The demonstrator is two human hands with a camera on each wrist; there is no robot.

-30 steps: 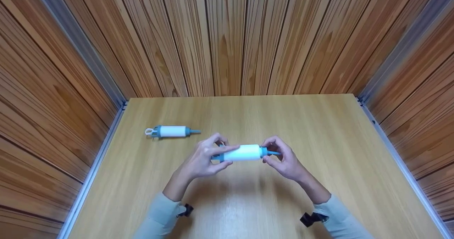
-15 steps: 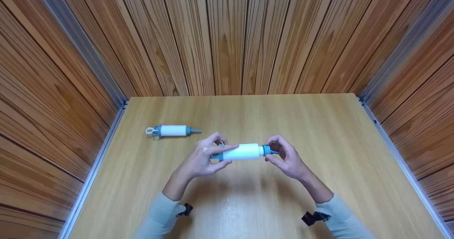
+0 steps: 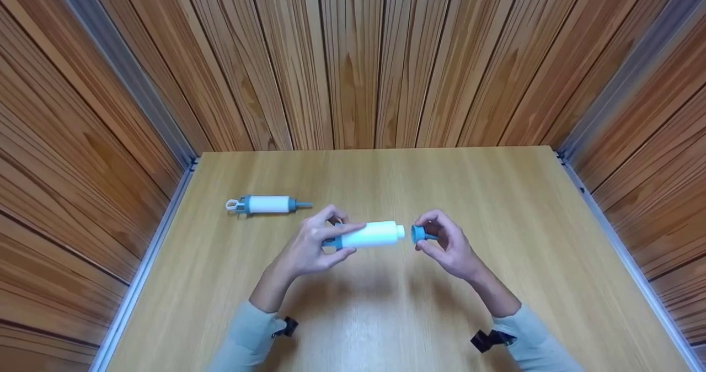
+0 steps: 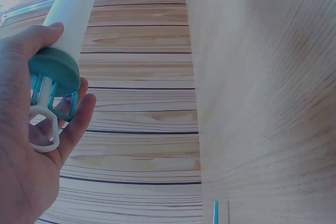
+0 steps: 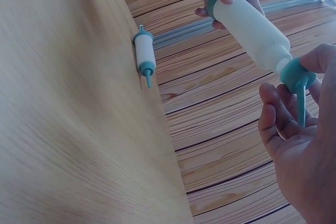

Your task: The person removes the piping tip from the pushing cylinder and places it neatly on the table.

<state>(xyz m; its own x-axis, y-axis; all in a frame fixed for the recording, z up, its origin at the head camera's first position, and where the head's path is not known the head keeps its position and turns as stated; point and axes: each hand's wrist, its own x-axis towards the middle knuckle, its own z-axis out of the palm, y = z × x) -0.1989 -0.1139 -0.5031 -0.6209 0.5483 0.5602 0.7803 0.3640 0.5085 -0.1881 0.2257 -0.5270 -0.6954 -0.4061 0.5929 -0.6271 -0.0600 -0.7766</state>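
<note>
My left hand (image 3: 317, 245) grips a white syringe-like tube (image 3: 375, 235) by its teal collar end, above the table. In the left wrist view a white ring handle (image 4: 50, 135) sticks out of the teal frame at that end. Between the fingers and thumb of my right hand (image 3: 449, 248) is a teal nozzle cap (image 3: 418, 234) with a thin spout. In the head view a small gap separates the cap from the tube's bare white neck (image 3: 400, 232). The spout (image 5: 301, 103) points into the right palm in the right wrist view.
A second white and teal tube (image 3: 269, 204), with its nozzle on, lies on the wooden table (image 3: 496, 195) at the back left. Wood-panelled walls (image 3: 353, 63) rise behind and at both sides, with metal rails (image 3: 149, 261) along the side edges.
The nozzle cap has come off the tube's end, baring the white neck. My right hand has moved slightly right with the cap, and my left hand slightly left with the tube.
</note>
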